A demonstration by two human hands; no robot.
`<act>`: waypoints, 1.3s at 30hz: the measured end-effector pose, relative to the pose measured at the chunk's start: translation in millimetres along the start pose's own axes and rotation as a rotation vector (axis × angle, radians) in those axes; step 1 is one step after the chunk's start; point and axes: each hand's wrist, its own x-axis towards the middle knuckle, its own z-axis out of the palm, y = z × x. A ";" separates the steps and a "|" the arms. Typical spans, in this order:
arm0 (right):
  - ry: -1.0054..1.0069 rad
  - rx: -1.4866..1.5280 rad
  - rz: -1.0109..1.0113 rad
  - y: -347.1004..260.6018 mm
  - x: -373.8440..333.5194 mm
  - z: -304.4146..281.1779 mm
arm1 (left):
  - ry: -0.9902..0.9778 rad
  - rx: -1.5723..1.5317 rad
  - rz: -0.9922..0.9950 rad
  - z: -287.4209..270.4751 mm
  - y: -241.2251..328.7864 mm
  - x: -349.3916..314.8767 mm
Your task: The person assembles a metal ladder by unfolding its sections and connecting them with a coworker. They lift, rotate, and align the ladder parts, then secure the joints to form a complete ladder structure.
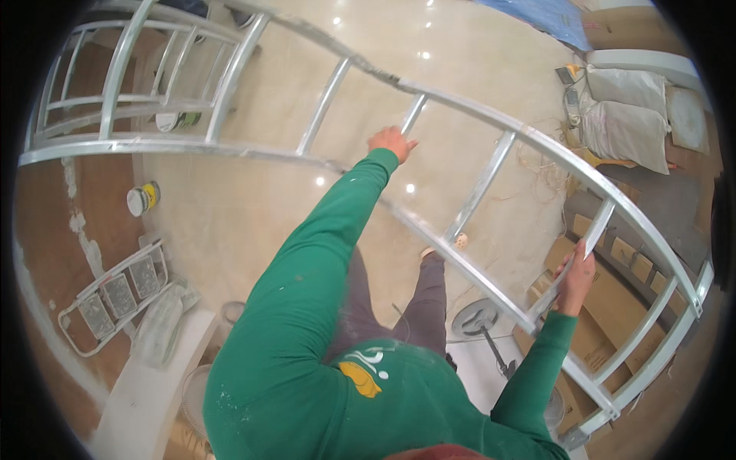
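Observation:
A long silver metal ladder (481,185) stretches across my front from the upper left to the lower right, above the floor. My left hand (392,144) is closed round one of its middle rungs, with that arm reached out far ahead. Closer to my body on the right, my right hand (579,280) wraps round another rung. Hinged joints show near the ladder's right end, where another section folds beneath. More rails and rungs show at its far left end.
A folding step stool (119,297) stands at the lower left, with a paint bucket (143,199) beyond it. Filled sacks (625,134) and loose cables (546,165) lie at right. Cardboard boxes (602,326) sit under the ladder's right end. A round-headed tool (477,317) lies near my legs.

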 end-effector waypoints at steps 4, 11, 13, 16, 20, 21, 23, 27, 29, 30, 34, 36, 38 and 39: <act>-0.016 0.033 0.011 -24.2 -9.5 11.0 | 0.593 -0.671 0.407 -126.9 -91.9 -128.1; -0.002 -0.019 0.050 -18.2 -0.4 13.5 | 1.590 -0.931 -0.062 -513.2 -350.2 -263.2; -0.026 -0.011 0.005 -15.3 5.5 12.6 | 1.461 -1.099 -0.137 -566.5 -372.0 -243.9; -0.017 -0.069 -0.006 -13.8 7.2 10.8 | 1.381 -1.232 -0.254 -593.0 -374.9 -215.0; 0.054 -0.169 -0.032 -26.5 -9.4 23.0 | 1.355 -1.344 -0.328 -572.8 -365.1 -201.7; 0.077 -0.214 -0.053 -33.6 -13.9 28.7 | 1.364 -1.385 -0.323 -567.2 -362.2 -204.5; 0.071 -0.285 -0.051 -52.5 -26.5 41.5 | 1.349 -1.364 -0.261 -549.6 -355.2 -215.2; 0.149 -0.480 -0.175 -101.9 -44.8 79.0 | 1.231 -1.316 -0.159 -511.8 -331.0 -240.2; 0.168 -0.552 -0.289 -130.6 -55.5 100.4 | 1.094 -1.255 -0.044 -497.1 -317.9 -255.1; 0.169 -0.555 -0.276 -141.3 -66.7 113.6 | 1.038 -1.241 -0.027 -492.1 -313.2 -265.5; 0.175 -0.569 -0.239 -187.6 -94.2 163.7 | 0.928 -1.274 0.148 -464.9 -282.4 -284.1; 0.169 -0.565 -0.213 -206.2 -109.2 176.7 | 0.784 -1.100 0.179 -462.2 -275.0 -301.1; 0.172 -0.568 -0.197 -221.8 -123.3 189.6 | 0.675 -0.975 0.237 -460.6 -269.7 -313.5; 0.157 -0.544 -0.182 -229.1 -130.8 195.5 | 0.630 -1.068 0.256 -458.6 -265.9 -316.4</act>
